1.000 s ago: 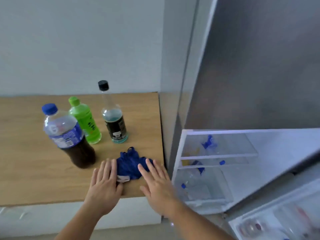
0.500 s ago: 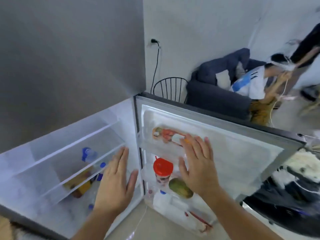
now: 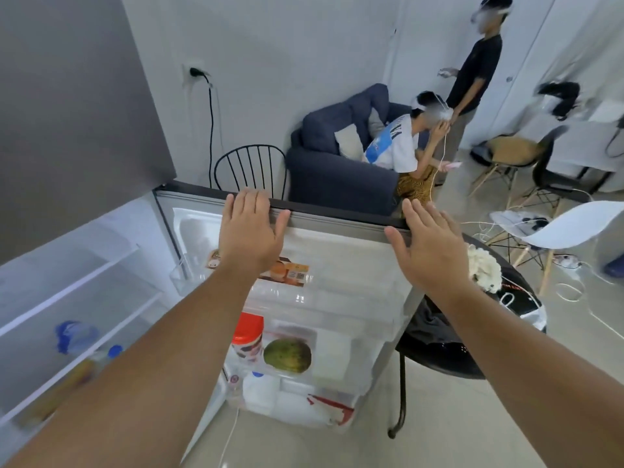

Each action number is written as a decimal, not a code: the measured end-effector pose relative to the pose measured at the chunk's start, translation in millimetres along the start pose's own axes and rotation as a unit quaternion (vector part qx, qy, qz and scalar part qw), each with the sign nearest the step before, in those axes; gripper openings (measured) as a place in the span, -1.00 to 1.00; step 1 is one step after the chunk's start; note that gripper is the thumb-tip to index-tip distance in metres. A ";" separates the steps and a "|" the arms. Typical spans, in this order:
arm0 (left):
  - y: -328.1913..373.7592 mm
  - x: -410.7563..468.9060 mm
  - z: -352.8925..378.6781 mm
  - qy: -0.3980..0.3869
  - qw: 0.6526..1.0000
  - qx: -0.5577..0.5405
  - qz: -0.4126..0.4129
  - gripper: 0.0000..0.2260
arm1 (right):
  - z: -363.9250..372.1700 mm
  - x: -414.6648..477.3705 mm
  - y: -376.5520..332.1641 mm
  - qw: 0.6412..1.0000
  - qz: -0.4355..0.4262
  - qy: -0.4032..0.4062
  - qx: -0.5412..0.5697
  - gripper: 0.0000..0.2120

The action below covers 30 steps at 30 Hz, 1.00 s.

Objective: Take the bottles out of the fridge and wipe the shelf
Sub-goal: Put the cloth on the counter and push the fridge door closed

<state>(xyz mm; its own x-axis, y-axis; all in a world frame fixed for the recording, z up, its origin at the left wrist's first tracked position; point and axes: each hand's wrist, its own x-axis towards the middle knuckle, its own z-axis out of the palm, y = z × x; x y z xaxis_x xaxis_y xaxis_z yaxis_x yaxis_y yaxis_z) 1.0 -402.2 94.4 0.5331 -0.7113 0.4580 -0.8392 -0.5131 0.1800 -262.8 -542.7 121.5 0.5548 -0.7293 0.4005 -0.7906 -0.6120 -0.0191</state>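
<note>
The fridge door (image 3: pixel 341 251) stands wide open in front of me, its inner racks facing up. My left hand (image 3: pixel 250 228) lies flat on the door's top edge with its fingers over the rim. My right hand (image 3: pixel 427 246) hovers spread at the same edge further right, holding nothing. At lower left, the fridge's white shelves (image 3: pixel 77 292) show, with a blue-capped bottle (image 3: pixel 76 336) lying inside and another blurred bottle (image 3: pixel 67 380) below it.
Door racks hold a red-lidded jar (image 3: pixel 248 336), a green fruit (image 3: pixel 287 355) and cartons. A black round table (image 3: pixel 449 352) stands right of the door. Behind it are a wire chair (image 3: pixel 251 170), a navy sofa with a seated person (image 3: pixel 395 143), a standing person (image 3: pixel 472 79) and a white chair (image 3: pixel 574 228).
My view swung from the wooden counter with the bottles and blue cloth to the fridge door. Both hands rose from the door racks to the door's top edge.
</note>
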 end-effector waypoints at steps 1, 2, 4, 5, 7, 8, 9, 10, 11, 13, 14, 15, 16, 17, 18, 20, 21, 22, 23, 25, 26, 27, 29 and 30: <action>-2.3 -0.7 -3.5 0.001 1.000 0.002 0.003 -0.38 | -4.3 1.8 2.9 1.000 -0.015 -0.013 0.009 -0.34; -4.1 -2.1 -5.6 -0.004 1.000 0.001 0.001 -0.38 | -9.8 2.9 6.3 0.998 -0.034 -0.043 0.013 -0.33; -3.0 -6.0 -7.7 -0.004 1.000 0.000 -0.012 -0.37 | -23.9 6.7 17.6 0.989 -0.088 -0.117 0.028 -0.34; -0.5 -8.3 -8.5 -0.003 1.000 -0.006 -0.022 -0.37 | -32.0 9.0 23.3 0.979 -0.111 -0.165 0.037 -0.37; 5.9 -11.3 -11.4 0.001 0.999 -0.014 -0.051 -0.35 | -45.9 16.3 30.1 0.952 -0.150 -0.256 0.072 -0.44; 9.1 -13.1 -12.6 0.003 0.998 -0.016 -0.068 -0.32 | -48.0 19.2 30.7 0.937 -0.173 -0.289 0.088 -0.45; 12.6 -16.1 -13.7 0.000 0.996 -0.018 -0.085 -0.28 | -50.6 20.0 28.2 0.922 -0.202 -0.314 0.104 -0.47; 16.8 -20.2 -14.6 -0.004 0.995 -0.022 -0.101 -0.26 | -49.6 19.8 23.6 0.905 -0.232 -0.335 0.124 -0.49; 20.6 -24.2 -14.5 -0.005 0.993 -0.026 -0.116 -0.28 | -46.8 19.2 17.1 0.886 -0.256 -0.352 0.158 -0.51; 26.7 -35.5 -14.2 -0.006 0.988 -0.050 -0.149 -0.39 | -36.3 18.9 -1.5 0.841 -0.281 -0.395 0.241 -0.52; 28.3 -42.9 -15.9 -0.008 0.985 -0.062 -0.162 -0.44 | -30.1 17.6 -14.0 0.818 -0.294 -0.416 0.267 -0.52; 29.6 -52.6 -20.1 -0.010 0.982 -0.075 -0.171 -0.47 | -26.0 15.3 -27.2 0.797 -0.306 -0.430 0.292 -0.51; 30.0 -64.2 -25.9 -0.015 0.981 -0.088 -0.175 -0.49 | -21.6 11.7 -41.1 0.781 -0.312 -0.439 0.317 -0.51; 30.8 -77.5 -34.4 -0.018 0.980 -0.098 -0.172 -0.49 | -19.4 6.4 -54.8 0.770 -0.321 -0.438 0.334 -0.50; 32.2 -92.7 -44.5 -0.024 0.980 -0.108 -0.167 -0.49 | -17.5 0.3 -68.4 0.764 -0.336 -0.428 0.346 -0.49; 38.5 -125.7 -68.2 -0.050 0.975 -0.145 -0.163 -0.52 | -15.3 -13.3 -94.7 0.761 -0.365 -0.393 0.366 -0.49; 42.7 -142.4 -81.3 -0.068 0.967 -0.173 -0.174 -0.52 | -13.6 -20.2 -108.4 0.762 -0.375 -0.372 0.373 -0.49; 47.0 -158.1 -92.6 -0.081 0.959 -0.199 -0.185 -0.52 | -10.8 -26.7 -122.3 0.767 -0.382 -0.352 0.378 -0.48; 49.7 -172.4 -102.5 -0.089 0.953 -0.217 -0.194 -0.50 | -9.5 -33.5 -136.4 0.771 -0.387 -0.334 0.379 -0.47; 48.7 -195.3 -122.5 -0.102 0.943 -0.224 -0.226 -0.46 | -9.3 -46.9 -166.8 0.772 -0.404 -0.317 0.374 -0.46; 44.4 -205.3 -134.2 -0.116 0.938 -0.219 -0.244 -0.44 | -9.8 -55.0 -181.3 0.770 -0.411 -0.317 0.370 -0.45; 40.4 -214.7 -148.0 -0.136 0.934 -0.206 -0.257 -0.42 | -10.7 -63.7 -194.5 0.768 -0.416 -0.314 0.371 -0.43; 29.1 -233.9 -176.5 -0.181 0.925 -0.181 -0.280 -0.40 | -13.6 -81.9 -220.5 0.768 -0.420 -0.297 0.381 -0.38; 22.1 -242.8 -189.5 -0.204 0.919 -0.165 -0.295 -0.39 | -14.3 -89.1 -234.1 0.771 -0.425 -0.281 0.383 -0.36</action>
<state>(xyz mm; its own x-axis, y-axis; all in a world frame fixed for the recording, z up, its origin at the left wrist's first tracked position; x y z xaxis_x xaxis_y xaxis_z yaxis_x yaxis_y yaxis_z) -167.2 -149.8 152.2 0.8451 -0.5115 -0.1552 -0.3429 -0.7415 0.5767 -130.9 -330.2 103.4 0.9827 0.1488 0.1099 0.1850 -0.7859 -0.5900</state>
